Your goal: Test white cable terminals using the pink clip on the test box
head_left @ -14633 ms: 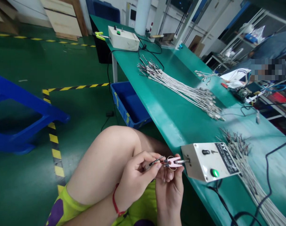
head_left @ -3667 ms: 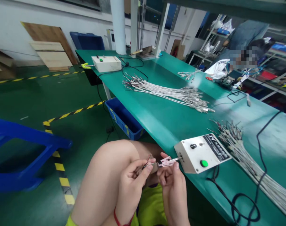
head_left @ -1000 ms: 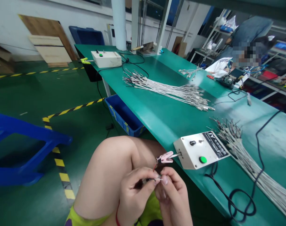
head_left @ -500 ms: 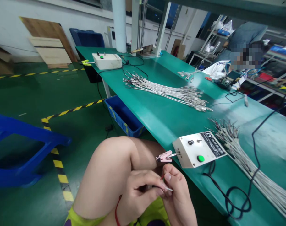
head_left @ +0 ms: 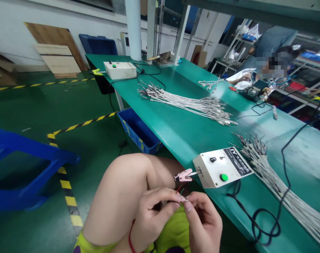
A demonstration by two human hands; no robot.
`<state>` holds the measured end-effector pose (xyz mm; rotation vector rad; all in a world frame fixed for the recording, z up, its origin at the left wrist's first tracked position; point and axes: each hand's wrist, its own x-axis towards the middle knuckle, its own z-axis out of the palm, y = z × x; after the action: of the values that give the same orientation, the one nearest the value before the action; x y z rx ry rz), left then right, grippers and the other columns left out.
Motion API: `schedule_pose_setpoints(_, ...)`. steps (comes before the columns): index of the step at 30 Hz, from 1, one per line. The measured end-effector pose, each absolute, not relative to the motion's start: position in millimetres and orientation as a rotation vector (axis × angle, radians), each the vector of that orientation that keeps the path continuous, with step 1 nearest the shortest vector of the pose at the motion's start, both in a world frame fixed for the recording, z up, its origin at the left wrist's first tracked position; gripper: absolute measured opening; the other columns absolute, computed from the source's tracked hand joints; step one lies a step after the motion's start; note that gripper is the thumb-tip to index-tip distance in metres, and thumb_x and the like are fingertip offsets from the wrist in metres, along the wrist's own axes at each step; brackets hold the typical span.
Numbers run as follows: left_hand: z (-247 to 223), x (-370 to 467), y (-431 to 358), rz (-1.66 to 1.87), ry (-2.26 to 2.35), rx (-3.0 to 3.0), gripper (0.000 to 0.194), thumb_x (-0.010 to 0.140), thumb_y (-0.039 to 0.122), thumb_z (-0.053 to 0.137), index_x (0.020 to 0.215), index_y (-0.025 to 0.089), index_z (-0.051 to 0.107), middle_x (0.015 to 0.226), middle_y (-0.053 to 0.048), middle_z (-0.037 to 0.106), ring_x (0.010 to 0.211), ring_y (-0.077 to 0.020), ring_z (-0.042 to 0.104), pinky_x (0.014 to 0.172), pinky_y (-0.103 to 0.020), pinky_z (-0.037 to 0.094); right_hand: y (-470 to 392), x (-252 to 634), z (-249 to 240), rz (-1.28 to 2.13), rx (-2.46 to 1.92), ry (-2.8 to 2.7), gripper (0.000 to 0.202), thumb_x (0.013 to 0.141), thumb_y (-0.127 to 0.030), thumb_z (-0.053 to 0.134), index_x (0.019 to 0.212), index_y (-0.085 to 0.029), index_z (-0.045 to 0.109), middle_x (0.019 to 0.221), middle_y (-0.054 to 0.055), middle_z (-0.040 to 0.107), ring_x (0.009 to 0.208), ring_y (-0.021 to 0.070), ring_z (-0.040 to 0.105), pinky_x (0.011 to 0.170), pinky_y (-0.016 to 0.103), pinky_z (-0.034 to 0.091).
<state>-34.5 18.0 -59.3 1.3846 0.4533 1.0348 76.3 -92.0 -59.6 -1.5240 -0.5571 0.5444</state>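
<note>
Head view: left hand [head_left: 153,212] pinched thin wires [head_left: 184,200], red, green, white, dark, fanned out; right hand [head_left: 205,219] pinched white one's end.

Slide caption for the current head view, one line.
Left hand and right hand pinch thin wires near a pink clip and white box.

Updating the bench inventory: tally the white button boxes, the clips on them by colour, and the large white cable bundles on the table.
White button boxes: 2
Pink clip: 1
Yellow clip: 1
Large white cable bundles: 2
Total: 6
</note>
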Motion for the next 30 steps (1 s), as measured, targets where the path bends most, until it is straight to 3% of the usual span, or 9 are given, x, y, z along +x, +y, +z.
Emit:
schedule_pose_setpoints(10,-55.9,-33.5,20.0,1.060,0.463,1.480,0.032,0.088,-0.003,0.072,0.095,0.027,0.082,0.095,0.003,0.086,0.085,-0.0156,0.082,0.080,-0.019,0.064,-83.5,78.7,-42.9,0.355,-1.571,-0.722,0.006,0.090,-0.029,0.081,0.095,-0.025,0.080,0.083,0.003,0.077,0.063,0.0159,0.065,0.054,0.024,0.050)
schedule_pose_setpoints(15,-62.1,-38.3,23.1,1.127,0.424,1.719,0.041,0.092,-0.005,0.069,0.115,0.027,0.079,0.109,0.001,0.087,0.099,-0.0181,0.083,0.093,-0.024,0.065,-81.2,75.7,-39.3,0.178,-1.628,-0.882,0.001,0.088,-0.026,0.082,0.087,-0.025,0.083,0.079,0.003,0.080,0.062,0.0183,0.070,0.054,0.025,0.053)
schedule_pose_setpoints(18,-65.9,-43.0,24.8,1.187,0.421,1.852,0.045,0.092,-0.007,0.068,0.120,0.027,0.077,0.114,-0.001,0.086,0.103,-0.0193,0.083,0.096,-0.025,0.064,-78.8,66.6,-35.4,0.169,-1.694,-0.815,0.011,0.088,-0.034,0.082,0.081,-0.025,0.082,0.075,0.004,0.078,0.062,0.0190,0.070,0.057,0.027,0.052)
schedule_pose_setpoints(22,-68.9,-45.0,27.1,1.224,0.518,1.891,0.043,0.091,-0.007,0.068,0.117,0.026,0.078,0.111,-0.001,0.086,0.098,-0.0199,0.083,0.093,-0.026,0.065,-71.6,58.3,-31.9,0.292,-1.793,-0.675,0.025,0.094,-0.047,0.074,0.082,-0.025,0.078,0.070,0.002,0.071,0.061,0.0172,0.063,0.062,0.028,0.049)
schedule_pose_setpoints(26,-68.7,-44.2,29.3,1.209,0.599,1.766,0.038,0.092,-0.003,0.067,0.109,0.028,0.080,0.099,0.001,0.086,0.087,-0.0190,0.083,0.084,-0.025,0.066,-67.9,64.9,-42.3,0.495,-1.695,-0.655,0.041,0.102,-0.050,0.063,0.072,-0.023,0.070,0.065,0.001,0.062,0.059,0.0159,0.055,0.059,0.028,0.043)
schedule_pose_setpoints(30,-66.3,-45.8,30.8,1.211,0.620,1.627,0.034,0.093,0.003,0.070,0.104,0.033,0.081,0.092,0.002,0.086,0.080,-0.0212,0.082,0.079,-0.030,0.067,-67.7,72.2,-60.9,0.779,-1.473,-0.547,0.025,0.097,-0.044,0.073,0.089,-0.021,0.078,0.065,0.000,0.061,0.060,0.0143,0.052,0.056,0.026,0.041)
